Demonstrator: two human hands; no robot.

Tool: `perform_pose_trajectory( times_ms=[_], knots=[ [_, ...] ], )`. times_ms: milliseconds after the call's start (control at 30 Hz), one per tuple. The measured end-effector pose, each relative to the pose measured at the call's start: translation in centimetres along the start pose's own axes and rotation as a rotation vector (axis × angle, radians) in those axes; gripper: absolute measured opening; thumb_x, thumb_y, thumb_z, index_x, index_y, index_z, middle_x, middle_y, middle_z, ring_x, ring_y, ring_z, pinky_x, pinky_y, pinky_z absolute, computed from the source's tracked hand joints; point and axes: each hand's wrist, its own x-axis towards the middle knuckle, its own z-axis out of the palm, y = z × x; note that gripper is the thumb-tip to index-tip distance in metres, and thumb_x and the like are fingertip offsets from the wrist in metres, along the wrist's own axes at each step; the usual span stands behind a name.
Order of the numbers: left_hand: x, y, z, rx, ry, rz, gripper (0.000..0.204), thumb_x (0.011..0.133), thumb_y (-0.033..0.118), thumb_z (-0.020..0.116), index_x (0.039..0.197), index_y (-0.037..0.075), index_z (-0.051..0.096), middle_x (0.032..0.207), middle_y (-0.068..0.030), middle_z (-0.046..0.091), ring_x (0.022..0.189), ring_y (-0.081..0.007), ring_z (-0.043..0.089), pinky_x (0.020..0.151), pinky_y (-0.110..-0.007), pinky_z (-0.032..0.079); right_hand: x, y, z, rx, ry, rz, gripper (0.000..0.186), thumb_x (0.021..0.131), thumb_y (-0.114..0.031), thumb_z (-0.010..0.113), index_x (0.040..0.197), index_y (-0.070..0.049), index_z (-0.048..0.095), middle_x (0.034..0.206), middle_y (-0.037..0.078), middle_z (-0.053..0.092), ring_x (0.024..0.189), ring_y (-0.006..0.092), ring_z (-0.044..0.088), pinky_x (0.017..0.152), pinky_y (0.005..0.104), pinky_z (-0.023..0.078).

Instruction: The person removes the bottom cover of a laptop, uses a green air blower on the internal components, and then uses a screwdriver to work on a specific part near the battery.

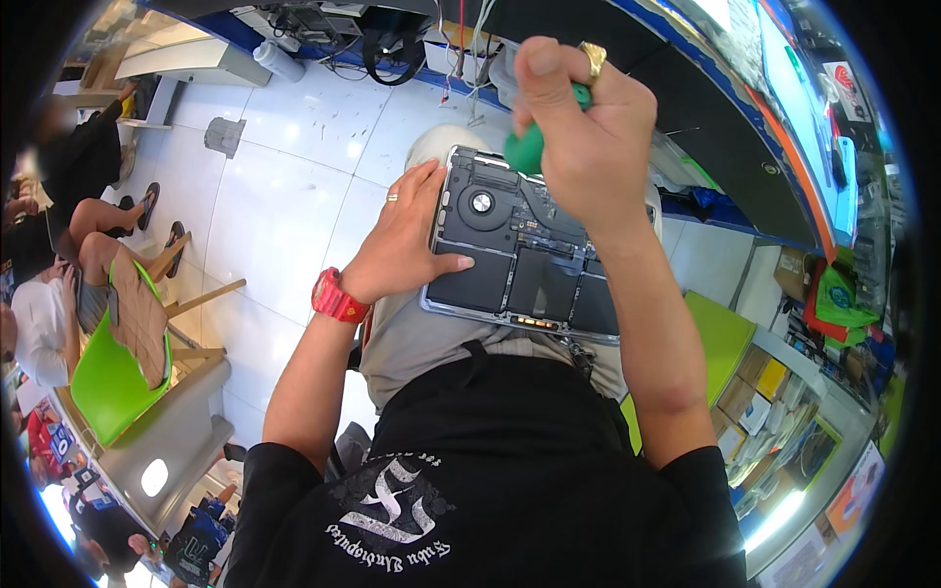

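An opened laptop [544,230] lies across my lap with its inside bared; a round fan [480,202], black battery cells [470,284] and a circuit board show. My left hand [402,230] holds it by the left edge, the thumb stretched over a battery cell and the fingers along the rim. Raised above its far right part, my right hand [593,147] is closed around a green, rounded object [525,151]. Most of that object is hidden in the fist, so its kind cannot be made out. The hand and forearm cover the laptop's right side.
Wires [461,54] hang from a dark workbench [627,59] ahead. A grey bottle [279,62] and a grey flat piece [224,137] are on the tiled floor. At left, people sit near a green chair [118,363]. A glass case [774,402] with boxes stands at right.
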Motion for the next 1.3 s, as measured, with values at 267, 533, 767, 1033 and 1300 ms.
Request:
perform_pose_trajectory(
  times_ms=[267, 533, 767, 1033, 1300],
  knots=[
    [0.3, 0.0, -0.3, 0.016, -0.019, 0.002, 0.115, 0.068, 0.024, 0.096, 0.156, -0.009, 0.03, 0.16, -0.029, 0.03, 0.152, -0.0443, 0.028, 0.124, -0.05, 0.029, 0.5, 1.5, 3.0, -0.141, -0.103, -0.099, 0.054, 0.101, -0.046, 0.07, 0.072, -0.001, 0.07, 0.054, 0.001, 0.056, 0.052, 0.0084, 0.049, 0.049, 0.028, 0.037],
    [0.0, -0.2, -0.2, -0.008, 0.002, 0.004, 0.116, 0.069, 0.025, 0.095, 0.159, -0.004, 0.028, 0.163, -0.0261, 0.028, 0.153, -0.0428, 0.026, 0.126, -0.051, 0.023, 0.5, 2.6, 1.3, -0.176, 0.04, -0.052, 0.056, 0.097, -0.044, 0.076, 0.065, 0.001, 0.065, 0.051, 0.009, 0.045, 0.047, 0.0192, 0.037, 0.047, 0.033, 0.032],
    [0.2, 0.0, -0.2, -0.016, 0.006, -0.018, 0.114, 0.067, 0.025, 0.096, 0.156, -0.007, 0.032, 0.161, -0.0272, 0.03, 0.15, -0.046, 0.03, 0.123, -0.05, 0.032, -0.3, 1.5, -2.7, -0.083, 0.115, 0.077, 0.058, 0.101, -0.048, 0.071, 0.068, 0.001, 0.066, 0.056, 0.001, 0.055, 0.053, 0.0074, 0.047, 0.05, 0.029, 0.037],
    [0.4, 0.4, -0.6, 0.021, -0.05, -0.058, 0.112, 0.072, 0.027, 0.093, 0.158, -0.006, 0.029, 0.163, -0.0277, 0.027, 0.151, -0.0465, 0.027, 0.125, -0.051, 0.028, -2.6, 1.9, -12.7, -0.279, 0.185, 0.279, 0.058, 0.105, -0.045, 0.065, 0.066, -0.002, 0.062, 0.061, 0.001, 0.059, 0.06, 0.0085, 0.055, 0.058, 0.0272, 0.043],
    [0.5, 0.3, 0.1, 0.069, -0.033, -0.007, 0.112, 0.075, 0.03, 0.09, 0.158, -0.009, 0.026, 0.164, -0.0306, 0.025, 0.153, -0.0462, 0.024, 0.126, -0.051, 0.025, -7.3, 2.7, -19.2, -0.277, 0.264, 0.354, 0.059, 0.106, -0.046, 0.063, 0.064, -0.004, 0.06, 0.06, 0.002, 0.056, 0.059, 0.0092, 0.052, 0.056, 0.028, 0.043]
  ],
)
